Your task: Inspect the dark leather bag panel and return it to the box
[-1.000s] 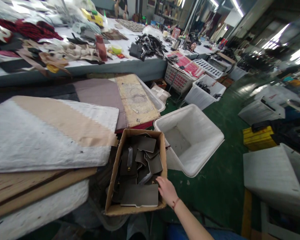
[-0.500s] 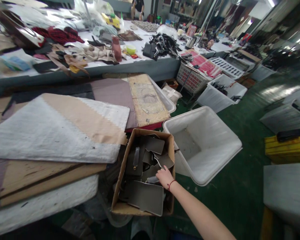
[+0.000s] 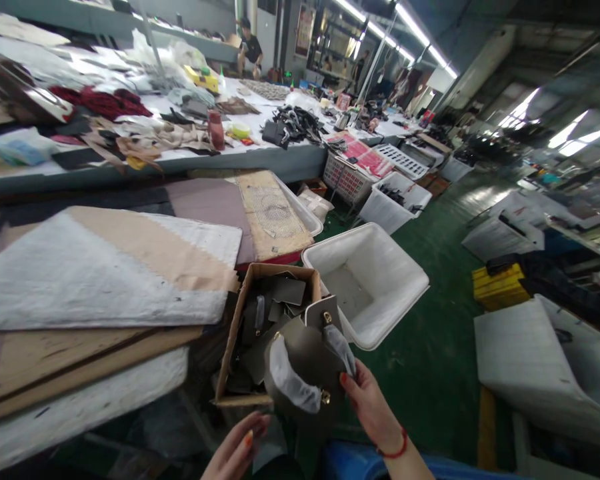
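Observation:
My right hand (image 3: 373, 407) pinches the film-wrapped handle of a dark grey bag panel (image 3: 329, 310) between thumb and fingers. Overlapping it is a second grey bag panel (image 3: 297, 350), whose curved handle (image 3: 287, 380) is also wrapped in clear film and fixed with gold-coloured hardware. Both are raised over the near right side of a cardboard box (image 3: 237, 323). More grey panels (image 3: 287, 291) and another wrapped handle (image 3: 260, 313) lie inside that box. Below its near edge, my left hand (image 3: 240, 443) is held with fingers loosely extended, apart from the panels and holding nothing.
An off-white plastic bin (image 3: 395, 280) stands against the box's right side. Stacked boards (image 3: 105, 280) lie to the left. Behind is a long table (image 3: 170, 163) loaded with fabric scraps and black pieces. A blue container (image 3: 350, 457) is at the bottom edge. A person (image 3: 250, 50) sits far back.
My right hand has come up out of the box towards me, bringing the bag panels with their wrapped handles. My left hand has entered from below. The view has tilted up and turned right.

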The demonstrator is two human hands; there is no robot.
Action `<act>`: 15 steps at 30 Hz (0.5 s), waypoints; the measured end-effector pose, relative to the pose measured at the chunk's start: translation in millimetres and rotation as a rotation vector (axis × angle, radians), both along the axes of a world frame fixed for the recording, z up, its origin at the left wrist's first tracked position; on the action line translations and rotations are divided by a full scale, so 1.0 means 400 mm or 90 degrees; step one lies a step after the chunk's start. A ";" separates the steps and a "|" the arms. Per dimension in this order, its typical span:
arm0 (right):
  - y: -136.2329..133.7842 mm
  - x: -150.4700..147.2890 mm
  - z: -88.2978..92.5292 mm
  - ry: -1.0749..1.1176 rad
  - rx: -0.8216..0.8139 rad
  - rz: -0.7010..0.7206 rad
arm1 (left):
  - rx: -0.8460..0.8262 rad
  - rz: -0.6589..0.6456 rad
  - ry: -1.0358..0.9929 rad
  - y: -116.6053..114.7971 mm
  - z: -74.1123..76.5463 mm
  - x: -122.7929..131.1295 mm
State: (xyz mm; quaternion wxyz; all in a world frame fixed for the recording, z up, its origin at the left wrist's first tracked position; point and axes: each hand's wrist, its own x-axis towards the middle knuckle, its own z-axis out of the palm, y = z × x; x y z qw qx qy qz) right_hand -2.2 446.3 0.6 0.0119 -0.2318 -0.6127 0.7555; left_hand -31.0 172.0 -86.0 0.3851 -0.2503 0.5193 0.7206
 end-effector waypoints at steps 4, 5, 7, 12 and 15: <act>-0.115 0.125 0.009 -0.002 -0.155 -0.040 | 0.209 0.088 -0.097 0.012 0.158 -0.015; -0.135 0.148 -0.001 -0.006 -0.162 -0.051 | 0.250 0.108 -0.075 0.008 0.203 -0.018; -0.169 0.182 -0.031 -0.012 -0.157 -0.074 | 0.280 0.120 -0.022 -0.009 0.287 -0.020; -0.256 0.208 -0.070 -0.006 -0.244 -0.115 | 0.214 0.020 0.128 -0.066 0.439 -0.016; -0.308 0.203 -0.021 -0.008 -0.267 -0.118 | 0.215 0.011 0.151 -0.093 0.490 -0.027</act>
